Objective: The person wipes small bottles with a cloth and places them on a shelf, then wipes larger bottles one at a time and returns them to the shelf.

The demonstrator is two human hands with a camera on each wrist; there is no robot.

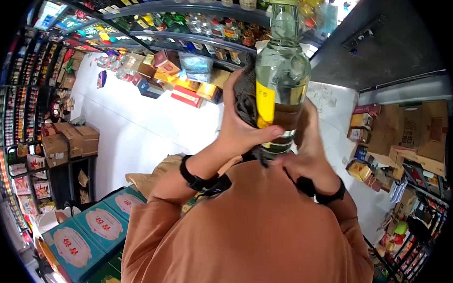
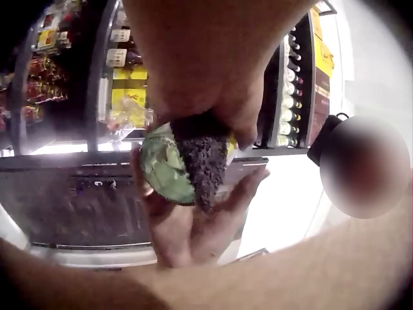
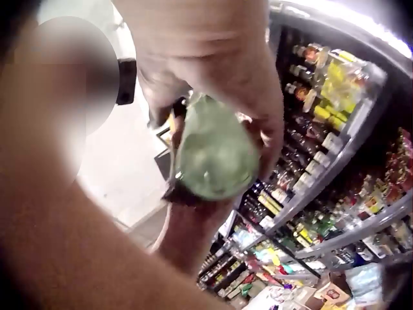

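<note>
A large clear glass bottle (image 1: 283, 78) with a yellow label and pale cap stands upright before my chest in the head view, with clear liquid inside. My left hand (image 1: 241, 134) holds a dark grey cloth (image 1: 245, 95) against the bottle's left side, its thumb across the lower glass. My right hand (image 1: 311, 154) grips the bottle from the right, low down; the bottle hides part of its fingers. In the left wrist view the nubbly cloth (image 2: 205, 161) lies over part of the greenish glass. The right wrist view shows the bottle (image 3: 216, 155) end-on between both hands.
Shelves (image 1: 190, 33) of bottles run along the far side. Cartons (image 1: 188, 85) lie on the white floor below them. A dark panel (image 1: 379, 42) stands at far right, with flattened cardboard (image 1: 409, 128) underneath. Teal gift boxes (image 1: 104, 222) are stacked at near left.
</note>
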